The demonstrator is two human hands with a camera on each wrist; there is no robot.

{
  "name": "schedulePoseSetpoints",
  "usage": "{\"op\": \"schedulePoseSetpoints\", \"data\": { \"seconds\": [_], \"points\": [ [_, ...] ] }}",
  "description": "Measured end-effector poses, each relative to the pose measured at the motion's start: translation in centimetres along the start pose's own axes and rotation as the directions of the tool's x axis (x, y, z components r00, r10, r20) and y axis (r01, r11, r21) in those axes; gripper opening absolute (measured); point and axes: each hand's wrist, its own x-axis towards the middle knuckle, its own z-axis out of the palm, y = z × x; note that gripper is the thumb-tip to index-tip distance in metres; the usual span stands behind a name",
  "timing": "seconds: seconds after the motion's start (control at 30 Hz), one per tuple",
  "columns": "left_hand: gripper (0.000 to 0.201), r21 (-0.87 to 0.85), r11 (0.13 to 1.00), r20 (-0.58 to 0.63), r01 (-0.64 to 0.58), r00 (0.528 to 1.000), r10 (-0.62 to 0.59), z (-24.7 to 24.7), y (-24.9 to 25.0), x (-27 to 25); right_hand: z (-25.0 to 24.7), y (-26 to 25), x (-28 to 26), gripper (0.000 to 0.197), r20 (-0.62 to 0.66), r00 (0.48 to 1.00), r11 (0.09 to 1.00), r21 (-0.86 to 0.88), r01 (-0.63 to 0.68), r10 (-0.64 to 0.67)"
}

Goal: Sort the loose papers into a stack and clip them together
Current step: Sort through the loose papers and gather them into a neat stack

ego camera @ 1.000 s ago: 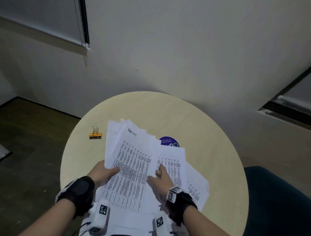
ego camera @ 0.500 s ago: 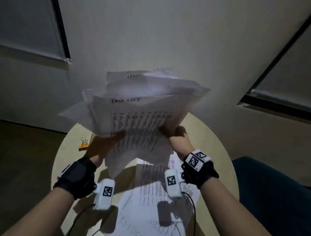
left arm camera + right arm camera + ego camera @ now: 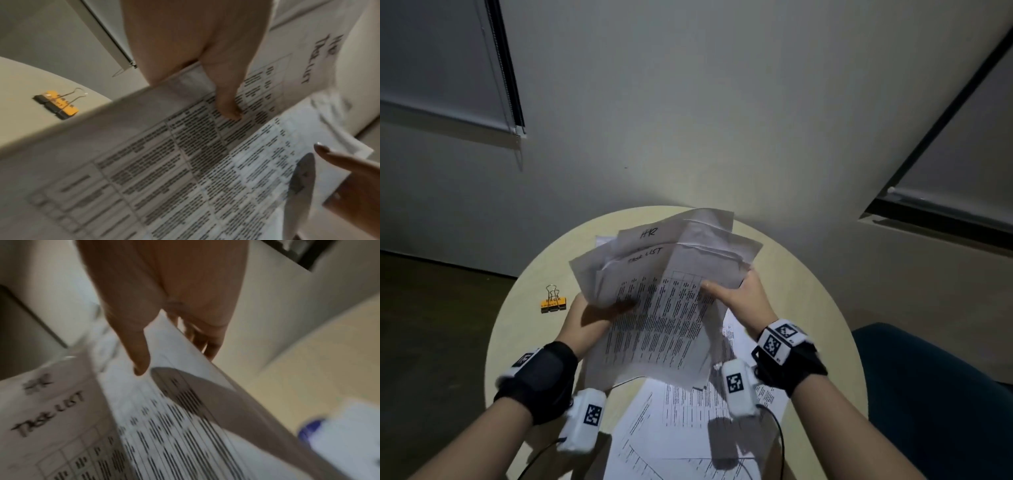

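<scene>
A loose bunch of printed papers [image 3: 664, 308] hangs above the round table [image 3: 808, 308], held at both side edges. My left hand [image 3: 589, 318] grips the left edge, thumb on top [image 3: 228, 104] and fingers underneath. My right hand [image 3: 739, 294] pinches the right edge, thumb on the print [image 3: 139, 356]. The top sheets read "TASK LIST" [image 3: 49, 415] and are uneven and crumpled at the far end. More printed sheets [image 3: 688, 428] lie flat on the table below. An orange and black binder clip [image 3: 553, 301] [image 3: 57, 104] lies on the table left of my left hand.
A blue round sticker or disc [image 3: 310, 428] shows on the table under a sheet near my right hand. The wall stands just behind the table. A dark blue seat [image 3: 928, 394] is at the right. Dark floor lies to the left.
The papers were lifted off the table, raised high, and have now come down lower and tilted flatter over the table. Both hands keep hold of the edges.
</scene>
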Motion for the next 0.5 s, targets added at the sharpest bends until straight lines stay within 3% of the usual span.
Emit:
{"op": "schedulePoseSetpoints", "data": {
  "seconds": [0.07, 0.13, 0.17, 0.2, 0.23, 0.3, 0.37, 0.4, 0.47, 0.5],
  "points": [
    [0.019, 0.117, 0.99, -0.033, -0.075, 0.996, 0.08, 0.3, 1.0, 0.6, -1.5, -2.6, 0.0, 0.091, -0.152, 0.971, 0.98, -0.107, 0.168, -0.183],
    [0.02, 0.248, 0.958, -0.041, -0.141, 0.987, 0.156, 0.6, 2.1, 1.5, -3.2, -5.6, -0.2, 0.11, -0.199, 0.872, 0.867, -0.336, 0.367, -0.447],
    [0.02, 0.328, 0.929, -0.026, -0.173, 0.981, 0.192, 0.8, 2.8, 1.8, -3.9, -7.2, -0.4, 0.114, -0.146, 0.824, 0.755, -0.511, 0.411, -0.547],
    [0.022, 0.411, 0.887, -0.001, -0.213, 0.972, 0.234, 1.0, 3.5, 2.1, -4.3, -8.2, -0.3, 0.114, -0.046, 0.808, 0.626, -0.658, 0.418, -0.588],
    [0.023, 0.483, 0.838, 0.035, -0.253, 0.962, 0.27, 1.2, 4.4, 2.3, -4.5, -9.2, -0.4, 0.109, 0.08, 0.827, 0.516, -0.747, 0.419, -0.556],
    [0.017, 0.577, 0.743, 0.135, -0.338, 0.937, 0.321, 1.7, 5.9, 2.6, -4.6, -9.7, -0.1, 0.074, 0.299, 0.872, 0.434, -0.775, 0.459, -0.388],
    [0.006, 0.636, 0.654, 0.198, -0.41, 0.906, 0.375, 1.9, 7.2, 2.6, -4.7, -9.1, -0.1, 0.023, 0.404, 0.831, 0.463, -0.694, 0.551, -0.382],
    [0.009, 0.654, 0.617, 0.194, -0.438, 0.885, 0.423, 2.0, 7.7, 2.6, -4.6, -8.5, -0.2, 0.013, 0.378, 0.82, 0.519, -0.64, 0.567, -0.43],
    [0.007, 0.687, 0.54, 0.105, -0.486, 0.802, 0.588, 1.9, 8.4, 2.4, -4.7, -7.2, -0.4, 0.014, 0.231, 0.851, 0.7, -0.489, 0.521, -0.472],
    [0.016, 0.723, 0.506, 0.029, -0.47, 0.752, 0.658, 1.5, 8.6, 2.4, -4.9, -6.5, -0.4, 0.022, 0.163, 0.88, 0.796, -0.379, 0.472, -0.445]
  ]
}}
